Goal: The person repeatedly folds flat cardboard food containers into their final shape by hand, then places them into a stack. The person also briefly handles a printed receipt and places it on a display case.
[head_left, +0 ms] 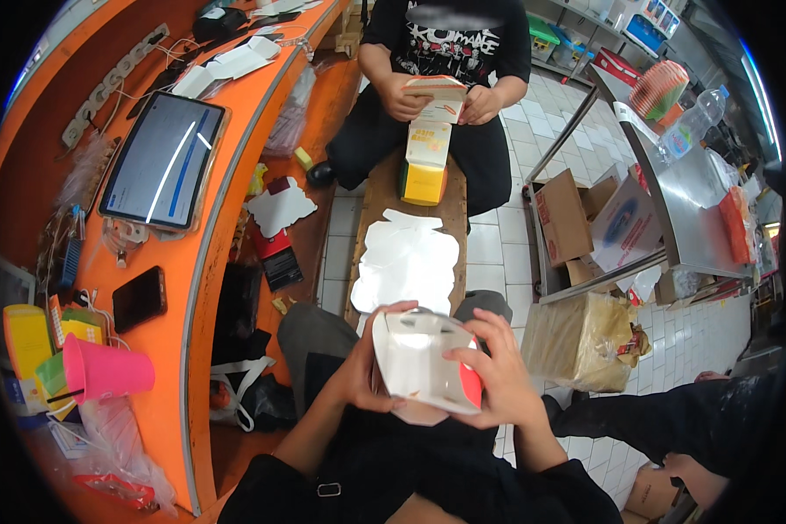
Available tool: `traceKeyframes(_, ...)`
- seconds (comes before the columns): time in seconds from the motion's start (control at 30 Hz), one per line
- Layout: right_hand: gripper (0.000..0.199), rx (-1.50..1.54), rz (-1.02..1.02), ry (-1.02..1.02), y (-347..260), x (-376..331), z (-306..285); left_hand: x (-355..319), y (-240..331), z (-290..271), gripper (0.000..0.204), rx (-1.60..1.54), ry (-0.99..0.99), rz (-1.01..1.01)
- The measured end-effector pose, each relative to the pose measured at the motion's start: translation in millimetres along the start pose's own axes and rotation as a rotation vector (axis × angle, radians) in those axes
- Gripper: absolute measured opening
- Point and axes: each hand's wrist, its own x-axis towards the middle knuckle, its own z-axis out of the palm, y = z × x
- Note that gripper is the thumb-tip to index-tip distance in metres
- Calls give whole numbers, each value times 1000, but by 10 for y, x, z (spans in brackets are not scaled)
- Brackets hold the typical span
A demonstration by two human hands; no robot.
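"Where is it, and how have you got hold of it?"

"The card box (421,354) is in the lower middle of the frame, its white inside facing up at me. My left hand (358,374) grips it around the left side, fingers at the far edge and thumb at the near one. My right hand (503,375) holds the red-panelled right side, fingers spread, one of them reaching in over the wall."

"Heavy?"

"I'd expect it to be very light. Thin card, I judge: springy in the flat, stiffer at the folds, and a bit slick on the printed face."

"So where's the best hold?"

"Low on the walls, near the creases. Squeeze mid-panel and it would probably buckle; tug a flap and it could tear."

"And beyond it?"

"Flat white blanks (406,262) lie on the wooden bench (374,194), at the centre of the frame. Past those, at upper centre, a yellow box (424,183) stands below the printed card (437,98) in a co-worker's two hands (408,103). At left, the orange counter (179,271) carries a tablet (162,157) and a pink cup (112,368)."
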Motion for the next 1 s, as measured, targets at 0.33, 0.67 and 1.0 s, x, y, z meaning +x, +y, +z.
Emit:
traceKeyframes(0.33,58,484,-1,271,36,79,104,0,367,-187,111,227,-259,-214)
traceKeyframes(0.67,67,57,-66,9,-128,294,-28,113,520,17,93,-252,-66,-288)
traceKeyframes(1.0,85,553,-47,398,347,-23,332,-65,466,-164,99,46,-65,-339)
